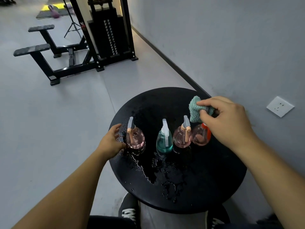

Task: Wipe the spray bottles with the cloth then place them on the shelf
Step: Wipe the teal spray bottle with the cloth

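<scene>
Head view: teal bottle (164, 141) holds teal liquid (partly filled).

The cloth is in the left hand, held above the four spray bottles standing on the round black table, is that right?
Not quite: the cloth is in the right hand, not the left. The head view shows it above the four spray bottles standing on the round black table.

Black weight machine (109, 30) upper centre, tripod (72, 27) beside it. White wall socket (280, 106) at right. Round black desk (214, 187) wet with droplets. Dark sneaker (127, 208) bottom centre.
</scene>
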Demonstrator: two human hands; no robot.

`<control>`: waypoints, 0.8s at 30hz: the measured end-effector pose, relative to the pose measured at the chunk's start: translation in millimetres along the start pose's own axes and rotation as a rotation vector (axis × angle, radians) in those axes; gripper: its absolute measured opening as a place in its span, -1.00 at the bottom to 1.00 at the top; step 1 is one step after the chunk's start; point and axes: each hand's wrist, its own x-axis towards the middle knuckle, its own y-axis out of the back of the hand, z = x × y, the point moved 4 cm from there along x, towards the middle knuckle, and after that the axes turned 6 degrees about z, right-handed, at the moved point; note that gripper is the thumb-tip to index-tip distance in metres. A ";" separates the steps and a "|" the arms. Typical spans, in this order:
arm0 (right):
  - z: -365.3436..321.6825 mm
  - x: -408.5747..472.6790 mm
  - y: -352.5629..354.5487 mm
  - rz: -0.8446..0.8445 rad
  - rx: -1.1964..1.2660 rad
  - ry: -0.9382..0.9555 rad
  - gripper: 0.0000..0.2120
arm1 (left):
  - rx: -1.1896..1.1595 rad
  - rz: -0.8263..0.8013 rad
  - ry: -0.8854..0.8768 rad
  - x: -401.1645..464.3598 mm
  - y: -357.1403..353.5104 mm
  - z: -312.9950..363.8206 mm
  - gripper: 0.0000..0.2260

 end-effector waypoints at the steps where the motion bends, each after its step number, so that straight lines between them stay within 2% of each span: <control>1: -1.1 -1.3 0.6 0.000 0.002 0.000 -0.75 | -0.007 0.014 -0.009 -5.4 4.3 4.1 -0.13; 7: -7.2 -12.1 8.3 0.015 0.017 0.008 -0.76 | 0.067 0.111 -0.146 -39.4 19.5 35.5 -0.24; 14: -0.9 -22.2 16.9 0.000 0.018 -0.008 -0.76 | 0.191 0.270 -0.453 -78.3 11.1 93.4 -0.54; 18: 3.3 -26.8 22.3 -0.018 0.010 -0.025 -0.75 | 0.237 0.196 -0.475 -84.8 -18.0 101.4 -0.62; 24: 12.7 -27.5 29.8 -0.020 0.009 -0.038 -0.75 | 0.270 0.010 -0.348 -63.9 -61.4 93.3 -0.64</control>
